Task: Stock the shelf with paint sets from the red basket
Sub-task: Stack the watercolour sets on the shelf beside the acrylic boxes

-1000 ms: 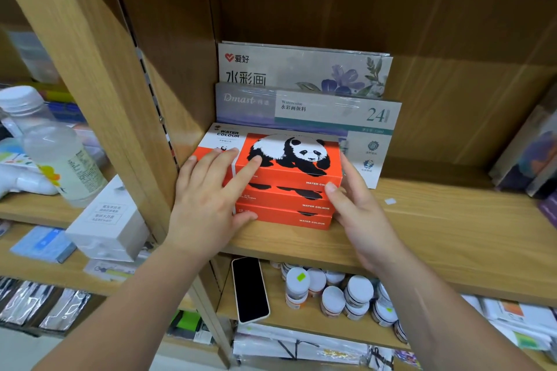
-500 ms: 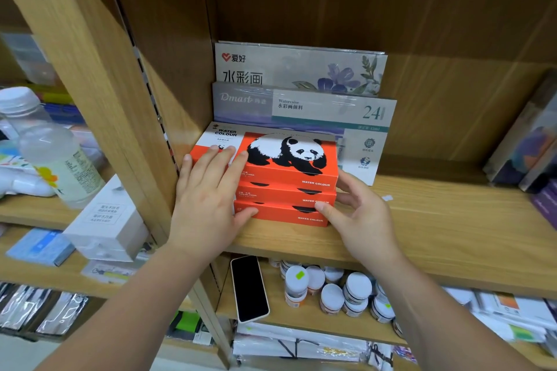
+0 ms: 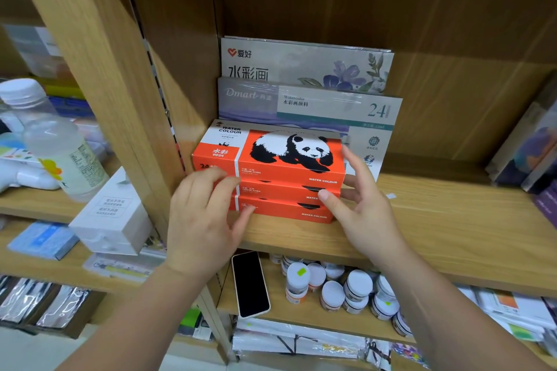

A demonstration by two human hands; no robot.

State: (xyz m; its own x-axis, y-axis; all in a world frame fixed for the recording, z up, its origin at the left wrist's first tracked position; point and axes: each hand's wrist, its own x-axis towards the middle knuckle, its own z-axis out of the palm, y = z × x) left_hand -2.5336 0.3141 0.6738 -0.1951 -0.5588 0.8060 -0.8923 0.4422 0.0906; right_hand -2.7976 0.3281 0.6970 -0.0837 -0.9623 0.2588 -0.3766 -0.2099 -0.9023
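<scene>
Three orange panda paint sets (image 3: 289,166) lie stacked on the wooden shelf (image 3: 437,220), a hand at each end.
The blurred left hand (image 3: 202,217) hides the stack's lower left corner, its fingers straight and seemingly touching the box fronts. Two larger watercolour boxes (image 3: 316,105) stand behind, partly covered. The right hand (image 3: 361,208) is spread at the right end, thumb tip on the middle box's front edge.

The left hand (image 3: 202,220) slides off the top panda box (image 3: 271,156) toward 6 o'clock; the right hand (image 3: 361,211) loosens, its fingers (image 3: 351,159) spread, at the stack's 3 o'clock end.
</scene>
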